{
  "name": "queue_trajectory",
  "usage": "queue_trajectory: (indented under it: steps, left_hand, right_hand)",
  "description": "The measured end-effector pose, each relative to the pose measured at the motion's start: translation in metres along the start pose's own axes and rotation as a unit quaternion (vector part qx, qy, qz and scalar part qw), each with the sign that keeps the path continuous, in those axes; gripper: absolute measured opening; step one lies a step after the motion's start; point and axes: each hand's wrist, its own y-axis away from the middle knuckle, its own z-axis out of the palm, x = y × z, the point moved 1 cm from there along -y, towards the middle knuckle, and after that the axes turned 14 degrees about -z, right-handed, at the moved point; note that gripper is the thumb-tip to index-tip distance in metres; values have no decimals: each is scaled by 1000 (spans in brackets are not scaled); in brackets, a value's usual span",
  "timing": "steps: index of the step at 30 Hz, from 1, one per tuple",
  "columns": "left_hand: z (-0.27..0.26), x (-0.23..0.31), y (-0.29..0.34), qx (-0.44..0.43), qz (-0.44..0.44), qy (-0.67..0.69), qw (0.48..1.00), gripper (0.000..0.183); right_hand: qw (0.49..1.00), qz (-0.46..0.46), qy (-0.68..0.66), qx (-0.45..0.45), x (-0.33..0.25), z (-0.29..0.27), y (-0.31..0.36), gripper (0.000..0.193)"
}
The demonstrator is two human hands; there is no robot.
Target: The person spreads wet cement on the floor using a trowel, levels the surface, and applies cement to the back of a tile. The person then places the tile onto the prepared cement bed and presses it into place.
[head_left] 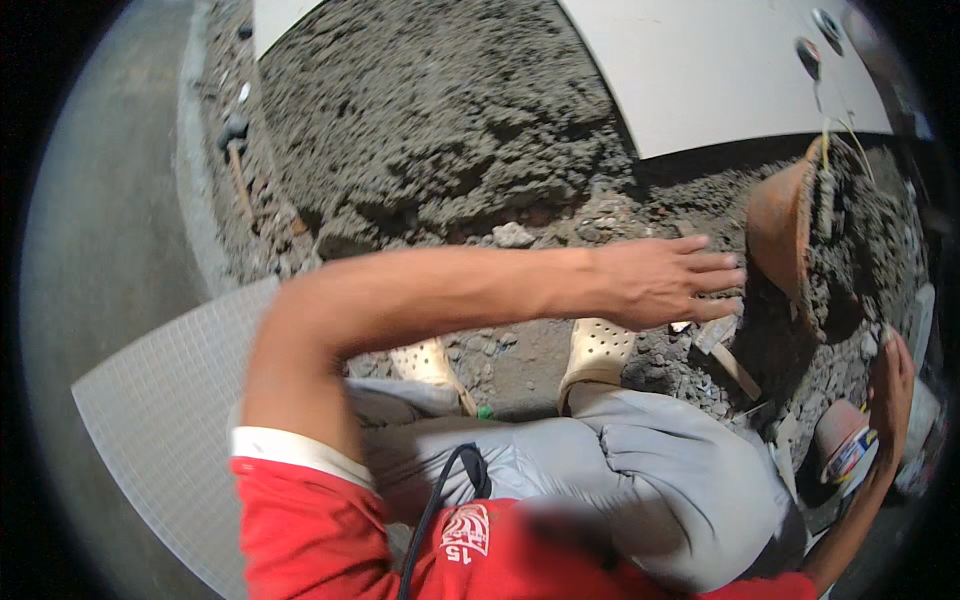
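My left hand (665,280) reaches across in front of me to the right, palm down, fingers stretched out and holding nothing. Its fingertips stop just short of an orange bucket (778,222), which lies tipped on its side with its mouth to the right. Wet grey mortar (860,245) fills that mouth and spills from it. On the far right my right hand (890,395) is raised with straight fingers near the lower edge of the mortar; whether it touches it I cannot tell. A small white and red tub (843,440) stands beside my right wrist.
A broad bed of wet mortar (430,110) spreads ahead, bordered by a white panel (680,70). A hammer (238,170) lies on rubble to the left. Beside my left leg is a pale gridded tile (170,400). Stones and wood scraps (735,370) lie by my beige clogs (597,350).
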Motion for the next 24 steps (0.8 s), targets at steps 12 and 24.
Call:
queue_trajectory:
  steps: [12,24]
  left_hand:
    - [-96,-7,373,-200,-538,-34,818,41]
    - [-15,-7,551,447,-675,126,574,33]
  right_hand:
    - [959,-162,-100,-208,-143,55,4,51]
    - [756,-237,-167,-588,-439,281,39,50]
